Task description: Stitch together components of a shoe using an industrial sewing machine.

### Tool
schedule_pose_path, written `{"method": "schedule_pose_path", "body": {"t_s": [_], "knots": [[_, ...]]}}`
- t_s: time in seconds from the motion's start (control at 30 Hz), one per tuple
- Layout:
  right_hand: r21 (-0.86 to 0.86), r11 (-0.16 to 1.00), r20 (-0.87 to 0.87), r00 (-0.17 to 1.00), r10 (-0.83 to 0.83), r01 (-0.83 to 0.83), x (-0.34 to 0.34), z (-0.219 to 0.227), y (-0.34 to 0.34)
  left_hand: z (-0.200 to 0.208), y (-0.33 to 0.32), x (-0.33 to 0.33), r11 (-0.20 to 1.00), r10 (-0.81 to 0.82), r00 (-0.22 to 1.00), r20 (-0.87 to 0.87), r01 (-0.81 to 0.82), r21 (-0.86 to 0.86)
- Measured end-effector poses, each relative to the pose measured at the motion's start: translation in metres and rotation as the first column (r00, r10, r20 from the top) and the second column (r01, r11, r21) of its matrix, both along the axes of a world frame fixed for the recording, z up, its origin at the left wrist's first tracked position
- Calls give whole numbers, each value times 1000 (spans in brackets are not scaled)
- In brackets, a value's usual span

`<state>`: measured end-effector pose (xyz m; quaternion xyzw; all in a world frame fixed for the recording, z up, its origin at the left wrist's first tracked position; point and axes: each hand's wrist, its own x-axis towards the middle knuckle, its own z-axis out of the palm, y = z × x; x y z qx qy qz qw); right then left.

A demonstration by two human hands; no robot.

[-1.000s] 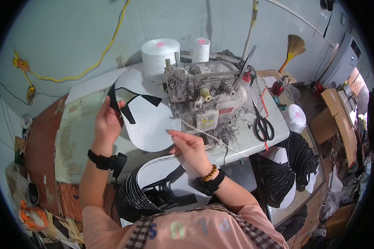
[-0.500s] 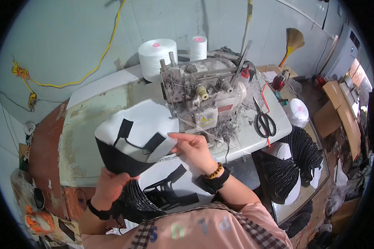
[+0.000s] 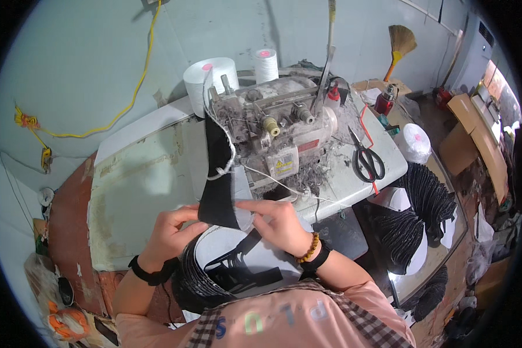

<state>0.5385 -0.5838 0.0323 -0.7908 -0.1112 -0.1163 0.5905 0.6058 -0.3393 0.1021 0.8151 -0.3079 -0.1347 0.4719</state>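
In front of the sewing machine (image 3: 272,133) I hold up a black-and-white fabric piece (image 3: 218,200), its narrow black face toward me and its white side to the right. My left hand (image 3: 169,235) pinches the lower left edge. Fingers of my right hand (image 3: 284,227) are closed on the lower right edge. A white cord (image 3: 233,152) curves across the piece's upper part. Below my hands, a stack of similar pieces (image 3: 200,284) with black straps on the white top one rests at my lap. The machine is coated in grey lint.
Black-handled scissors (image 3: 368,163) lie right of the machine on the white table (image 3: 139,191). Two white thread cones (image 3: 210,81) stand behind. More black-and-white pieces (image 3: 414,214) are piled at the right, near another white thread cone (image 3: 414,143). A broom (image 3: 400,46) leans at the wall.
The fabric piece has turned from its broad white face with black straps to a narrow black side. My left hand has risen and moved right, closer to my right hand.
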Motion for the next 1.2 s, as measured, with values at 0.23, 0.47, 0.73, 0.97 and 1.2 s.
{"method": "schedule_pose_path", "body": {"t_s": [0.23,0.47,0.73,0.97,1.2], "knots": [[-110,993,269,963,-7,38,2,3,16,-21,-5,31,1000,-25,931,365,19,20],[-69,996,245,969,-38,57,13,-1,19,-48,-4,40,922,-81,986,-146,18,-388],[216,972,-30,996,-89,94,29,-14,1,-51,-18,53,975,-223,849,478,185,126],[976,147,-207,878,431,158,2,-28,-20,-31,-15,39,957,-283,834,474,280,78],[955,269,-261,780,568,124,-6,-30,-3,-52,-29,50,948,-291,957,4,289,-132]]}}
